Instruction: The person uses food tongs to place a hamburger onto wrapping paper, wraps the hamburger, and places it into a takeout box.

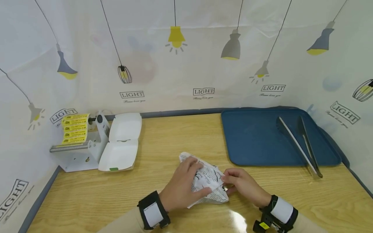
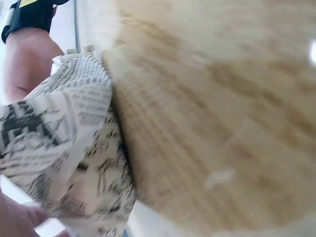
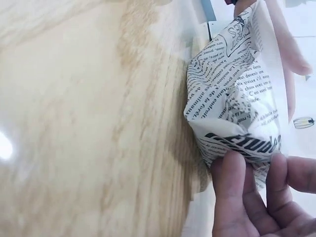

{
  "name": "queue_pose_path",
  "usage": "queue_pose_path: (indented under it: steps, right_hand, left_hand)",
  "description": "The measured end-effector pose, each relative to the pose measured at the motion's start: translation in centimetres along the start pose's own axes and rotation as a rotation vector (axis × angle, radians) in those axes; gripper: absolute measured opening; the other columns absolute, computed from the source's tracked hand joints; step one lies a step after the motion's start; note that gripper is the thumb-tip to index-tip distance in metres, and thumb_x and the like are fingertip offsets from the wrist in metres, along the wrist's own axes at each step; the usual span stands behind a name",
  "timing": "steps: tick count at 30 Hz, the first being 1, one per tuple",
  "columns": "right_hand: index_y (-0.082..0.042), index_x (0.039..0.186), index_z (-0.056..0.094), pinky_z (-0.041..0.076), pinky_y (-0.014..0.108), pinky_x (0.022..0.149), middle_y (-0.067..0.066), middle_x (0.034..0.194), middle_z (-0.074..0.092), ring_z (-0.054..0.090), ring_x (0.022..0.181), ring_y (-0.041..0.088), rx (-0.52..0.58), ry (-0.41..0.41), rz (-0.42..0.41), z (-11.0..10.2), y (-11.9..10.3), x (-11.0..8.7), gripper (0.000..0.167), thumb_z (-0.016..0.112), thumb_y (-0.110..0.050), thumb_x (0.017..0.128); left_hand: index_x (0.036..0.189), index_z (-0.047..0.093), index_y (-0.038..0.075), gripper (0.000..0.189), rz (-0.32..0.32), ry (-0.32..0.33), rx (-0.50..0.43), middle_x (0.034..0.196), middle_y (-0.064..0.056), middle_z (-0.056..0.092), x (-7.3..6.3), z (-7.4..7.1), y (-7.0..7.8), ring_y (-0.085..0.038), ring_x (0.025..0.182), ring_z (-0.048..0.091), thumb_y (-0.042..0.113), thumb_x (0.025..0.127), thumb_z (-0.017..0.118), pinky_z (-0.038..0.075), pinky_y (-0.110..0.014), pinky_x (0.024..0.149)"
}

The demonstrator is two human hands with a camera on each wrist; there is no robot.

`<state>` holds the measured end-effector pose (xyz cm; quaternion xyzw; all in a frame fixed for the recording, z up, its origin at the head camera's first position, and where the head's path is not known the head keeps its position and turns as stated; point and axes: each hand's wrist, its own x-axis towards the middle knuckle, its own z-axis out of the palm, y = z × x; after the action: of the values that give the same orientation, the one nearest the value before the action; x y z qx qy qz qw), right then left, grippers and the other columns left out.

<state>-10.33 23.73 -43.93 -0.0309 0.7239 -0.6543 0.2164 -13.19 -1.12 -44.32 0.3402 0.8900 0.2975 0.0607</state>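
Note:
A packet wrapped in white paper with black newsprint lettering (image 1: 207,176) lies on the wooden table in front of the person. Across its left part rests the left hand (image 1: 185,181), fingers spread over the top and thumb along the near side. At the packet's right end the right hand (image 1: 243,184) pinches a folded edge of the paper between thumb and fingers. The right wrist view shows this pinch up close, at the creased end of the newsprint paper (image 3: 237,98). What the paper wraps is hidden.
A label dispenser (image 1: 78,160) with a strip of yellow labels (image 1: 75,129) stands at the back left. Beside it sits an opened white takeaway box (image 1: 119,155). Metal tongs (image 1: 298,145) lie on a blue tray (image 1: 250,139) at the back right, overhanging its front edge.

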Motion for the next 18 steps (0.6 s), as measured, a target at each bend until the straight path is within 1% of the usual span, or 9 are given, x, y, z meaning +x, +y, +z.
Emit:
queue_pose_path:
  steps: [2,4,6,7,9,11,12,15,18]
  right_hand:
    - [-0.002,0.085,0.054,0.060,0.033,0.075,0.004,0.087,0.059,0.064,0.085,0.016,0.038,-0.015,-0.001,-0.1,0.2,0.2,0.021,0.054,-0.011,0.103]
    - [-0.004,0.084,0.053,0.060,0.031,0.076,0.003,0.088,0.059,0.065,0.084,0.014,0.076,-0.028,-0.010,-0.3,0.5,0.2,0.020,0.053,-0.009,0.103]
    - [-0.007,0.084,0.052,0.059,0.028,0.077,0.002,0.088,0.058,0.065,0.083,0.012,0.109,-0.043,-0.027,-0.4,0.8,0.1,0.020,0.053,-0.009,0.103]
    - [-0.008,0.084,0.052,0.058,0.027,0.078,0.002,0.088,0.057,0.065,0.083,0.011,0.122,-0.054,-0.041,-0.5,1.0,0.1,0.020,0.052,-0.008,0.104]
    - [-0.008,0.085,0.051,0.058,0.027,0.080,0.001,0.089,0.055,0.064,0.085,0.010,0.140,-0.074,-0.078,-0.6,1.2,0.1,0.019,0.052,-0.009,0.104]
    - [-0.008,0.087,0.052,0.057,0.027,0.082,0.002,0.090,0.055,0.064,0.088,0.010,0.149,-0.087,-0.103,-0.6,1.4,0.1,0.018,0.051,-0.009,0.105]
    - [-0.007,0.088,0.052,0.057,0.027,0.082,0.002,0.091,0.055,0.064,0.089,0.010,0.154,-0.093,-0.114,-0.6,1.4,0.2,0.018,0.051,-0.009,0.105]
    - [-0.006,0.088,0.051,0.056,0.026,0.082,0.003,0.091,0.053,0.064,0.090,0.010,0.172,-0.099,-0.112,-0.6,1.5,0.3,0.018,0.050,-0.009,0.106]
    - [-0.006,0.088,0.052,0.056,0.025,0.082,0.003,0.092,0.053,0.063,0.090,0.010,0.180,-0.102,-0.107,-0.7,1.6,0.3,0.017,0.050,-0.008,0.105]
  left_hand:
    - [0.150,0.047,0.009,0.062,0.030,0.007,-0.024,0.159,-0.018,0.034,-0.1,0.2,-0.4,-0.035,0.151,0.023,0.051,0.105,0.048,0.022,-0.055,0.122]
    - [0.150,0.047,0.008,0.053,0.075,0.016,-0.077,0.161,-0.020,0.031,-0.1,0.2,-0.7,-0.038,0.154,0.014,0.040,0.109,0.041,0.011,-0.057,0.123]
    - [0.150,0.046,0.005,0.051,0.123,0.019,-0.132,0.161,-0.022,0.031,-0.1,0.1,-1.0,-0.041,0.154,0.011,0.033,0.107,0.045,0.005,-0.058,0.123]
    - [0.150,0.046,0.005,0.054,0.133,0.016,-0.150,0.162,-0.021,0.031,-0.1,0.0,-1.2,-0.040,0.154,0.011,0.034,0.105,0.050,0.003,-0.059,0.123]
    - [0.153,0.043,0.007,0.066,0.127,-0.006,-0.181,0.163,-0.018,0.030,0.0,-0.1,-1.4,-0.037,0.155,0.008,0.039,0.099,0.062,0.005,-0.059,0.123]
    - [0.155,0.039,0.009,0.079,0.103,-0.029,-0.202,0.164,-0.016,0.028,0.1,-0.2,-1.5,-0.033,0.156,0.007,0.046,0.093,0.070,0.010,-0.059,0.123]
    - [0.156,0.036,0.009,0.082,0.084,-0.036,-0.218,0.164,-0.016,0.027,0.1,-0.3,-1.6,-0.031,0.156,0.008,0.047,0.092,0.071,0.013,-0.057,0.123]
    - [0.154,0.033,0.006,0.079,0.044,-0.025,-0.286,0.162,-0.017,0.028,0.0,-0.7,-1.9,-0.029,0.154,0.017,0.041,0.094,0.071,0.021,-0.054,0.122]
    - [0.152,0.035,0.004,0.079,0.017,-0.037,-0.274,0.160,-0.016,0.030,-0.1,-1.1,-2.3,-0.029,0.152,0.022,0.042,0.093,0.073,0.024,-0.050,0.122]
